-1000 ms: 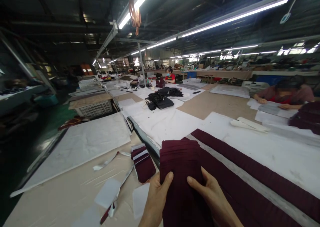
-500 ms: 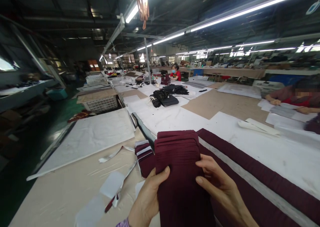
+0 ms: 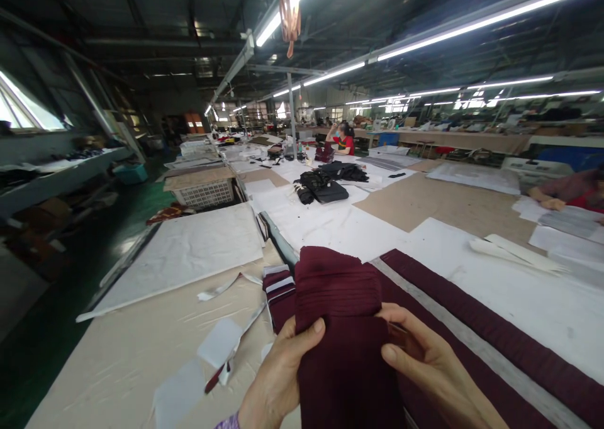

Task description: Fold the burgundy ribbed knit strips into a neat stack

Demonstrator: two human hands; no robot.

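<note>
Between my hands is a stack of maroon fabric pieces (image 3: 337,284), its layered edges fanned at the far end. My left hand (image 3: 282,369) grips the left side, thumb on top and the other fingers hidden underneath. At the right edge, my right hand (image 3: 427,356) has thumb and forefinger on the cloth, pinching the upper layers. A smaller pile of maroon and white pieces (image 3: 279,294) lies just beyond my left hand. Long maroon fabric strips (image 3: 472,309) stretch along the table to the right, with a pale band between them.
White paper scraps (image 3: 221,341) lie on the beige table cover (image 3: 136,328) at left. Black folded cloth (image 3: 325,187) sits farther up the table. A plastic crate (image 3: 205,193) stands at left. One co-worker (image 3: 344,141) is far ahead; another person's hand (image 3: 552,202) shows at right.
The view has swung slightly left. The top layers of the maroon stack have fanned and bent more at the far end, with a step across them near my right fingers.
</note>
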